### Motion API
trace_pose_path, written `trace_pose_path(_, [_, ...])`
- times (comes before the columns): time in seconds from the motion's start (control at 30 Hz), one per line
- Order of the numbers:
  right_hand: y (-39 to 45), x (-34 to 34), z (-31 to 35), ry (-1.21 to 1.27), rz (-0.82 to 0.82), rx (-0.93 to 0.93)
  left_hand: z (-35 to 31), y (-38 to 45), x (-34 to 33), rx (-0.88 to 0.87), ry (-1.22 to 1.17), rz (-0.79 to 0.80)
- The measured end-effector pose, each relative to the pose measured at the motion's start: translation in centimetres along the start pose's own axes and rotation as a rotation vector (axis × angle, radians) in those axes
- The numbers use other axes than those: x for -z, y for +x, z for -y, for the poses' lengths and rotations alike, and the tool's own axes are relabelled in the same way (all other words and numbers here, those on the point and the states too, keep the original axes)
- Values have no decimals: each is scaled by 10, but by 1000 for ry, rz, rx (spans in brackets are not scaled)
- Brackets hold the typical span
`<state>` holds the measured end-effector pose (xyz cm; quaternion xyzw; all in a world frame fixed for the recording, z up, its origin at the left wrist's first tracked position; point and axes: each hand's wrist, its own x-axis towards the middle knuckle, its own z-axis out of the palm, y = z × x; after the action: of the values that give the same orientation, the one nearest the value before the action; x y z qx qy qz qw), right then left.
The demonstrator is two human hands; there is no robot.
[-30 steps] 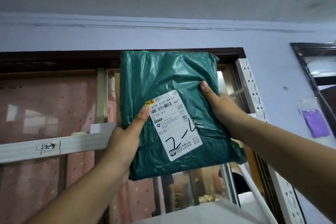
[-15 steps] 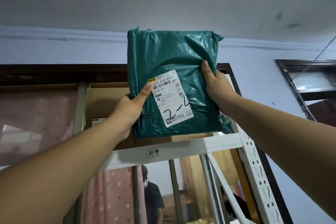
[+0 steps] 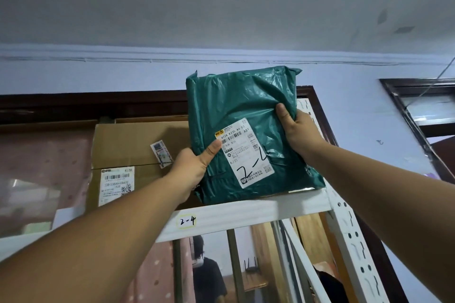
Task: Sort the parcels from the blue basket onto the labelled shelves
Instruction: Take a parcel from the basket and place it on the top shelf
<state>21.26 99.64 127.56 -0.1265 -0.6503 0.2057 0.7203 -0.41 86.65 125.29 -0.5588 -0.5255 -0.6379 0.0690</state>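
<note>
- Teal plastic parcel (image 3: 242, 135) now down at the top shelf, its lower edge at the white shelf rail (image 3: 246, 214); half a second ago held clear above that rail, a second ago held in front of a rail marked 2-3.
- Handwritten 2-4 on the parcel's white label (image 3: 243, 155), matching the 2-4 tag (image 3: 187, 221) on the rail just below: judged the right shelf, with only pushing in and letting go left for this parcel.
- Left hand (image 3: 194, 167) gripping the parcel's left edge, thumb pressed on the front beside the label, other fingers hidden behind.
- Right hand (image 3: 299, 134) gripping the right edge, thumb on the front, other fingers wrapped behind out of sight.
- Parcel upright, tilted slightly, just right of a cardboard box (image 3: 138, 155) already on the same shelf; touching or not, cannot tell.
- Counted: one teal parcel, one cardboard box, two hands, one shelf tag in view, two printed labels on the box plus a small sticker.
- Blue basket out of view, so remaining parcels uncountable.
- One person (image 3: 206, 273) visible below the shelf, far off.
</note>
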Motion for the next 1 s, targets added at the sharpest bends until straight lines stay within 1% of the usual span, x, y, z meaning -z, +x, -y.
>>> trace_pose_path(0.1, [4, -9, -13, 10, 1, 8, 6, 5, -2, -6, 38, -21])
trace_pose_path(0.23, [11, -19, -28, -9, 35, -33, 15, 10, -5, 32, 31, -44])
trace_pose_path(0.37, [16, -24, -34, -11, 68, -42, 28, 13, -8, -24, 118, -74])
trace_pose_path(0.6, [25, -31, -51, -55, 56, -102, 47, 25, -13, -86, 158, -3])
trace_pose_path(0.77, [20, -33, -56, -227, 40, -58, 60, 37, -15, -79, 255, 29])
trace_pose_path(0.87, [12, -34, -59, -360, 27, 8, 51, 29, -18, -52, 349, 78])
trace_pose_path(1.0, [2, -34, -61, -406, 39, 63, 45, 25, -23, -15, 494, 77])
